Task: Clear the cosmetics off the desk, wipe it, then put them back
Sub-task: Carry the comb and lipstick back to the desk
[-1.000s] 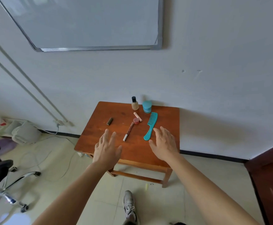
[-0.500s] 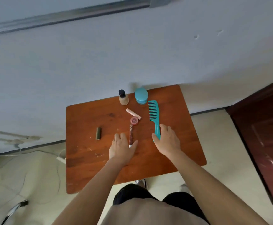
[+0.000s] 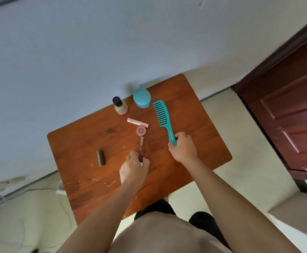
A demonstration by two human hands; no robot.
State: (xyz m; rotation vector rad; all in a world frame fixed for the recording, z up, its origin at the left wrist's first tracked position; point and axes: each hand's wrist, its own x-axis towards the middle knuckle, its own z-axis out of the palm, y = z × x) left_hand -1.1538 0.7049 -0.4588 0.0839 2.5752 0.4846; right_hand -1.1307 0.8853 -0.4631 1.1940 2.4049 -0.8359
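On the small wooden desk (image 3: 194, 115) lie several cosmetics. My right hand (image 3: 182, 147) grips the handle end of a teal wide-tooth comb (image 3: 161, 115) that lies flat on the wood. My left hand (image 3: 134, 168) pinches the near end of a slim dark-red lip gloss tube (image 3: 141, 147). Beyond it sit a small round pink pot (image 3: 141, 130) and a pale pink lipstick tube (image 3: 137, 122). A beige foundation bottle with a black cap (image 3: 120, 106) and a teal jar (image 3: 142, 98) stand at the far edge. A dark olive tube (image 3: 101, 157) lies to the left.
The desk stands against a white wall (image 3: 76, 61). A dark red door (image 3: 291, 110) is at the right. Crumbs and small specks dot the desk's near left part (image 3: 103, 181). A white cable (image 3: 30, 190) trails on the floor at the left.
The view has tipped further down over the desk. My right hand has curled round the comb's handle. My left hand has closed on the end of the lip gloss tube.
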